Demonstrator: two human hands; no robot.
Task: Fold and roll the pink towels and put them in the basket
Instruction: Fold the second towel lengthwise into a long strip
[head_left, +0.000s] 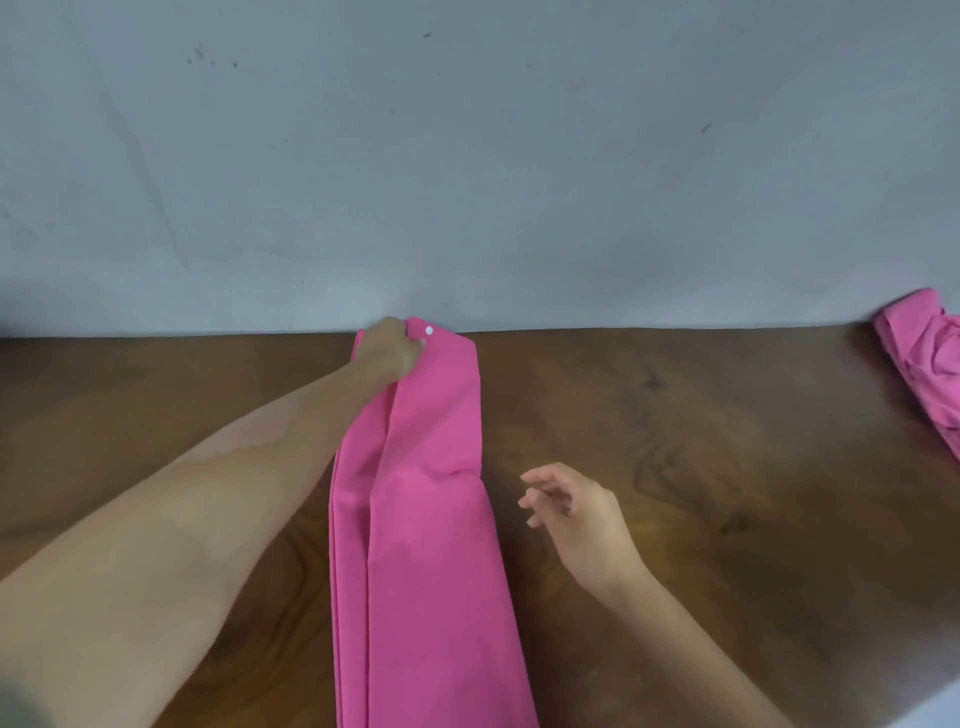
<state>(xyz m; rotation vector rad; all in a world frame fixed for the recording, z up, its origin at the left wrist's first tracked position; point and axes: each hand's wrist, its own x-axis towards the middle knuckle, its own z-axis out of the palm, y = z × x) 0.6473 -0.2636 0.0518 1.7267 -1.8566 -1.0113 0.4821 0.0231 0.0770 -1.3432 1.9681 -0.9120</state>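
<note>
A pink towel (426, 519) lies folded into a long narrow strip down the middle of the brown wooden table (727, 467), running from the far edge to the bottom of the view. My left hand (389, 353) grips the strip's far end at the table's back edge, next to a small white dot on the cloth. My right hand (571, 509) hovers just right of the strip with its fingers loosely curled and nothing in it. No basket is in view.
A second pink towel (924, 353) lies crumpled at the far right edge of the table. A grey wall (467, 156) rises directly behind the table's back edge. Bare wood shows on both sides of the strip.
</note>
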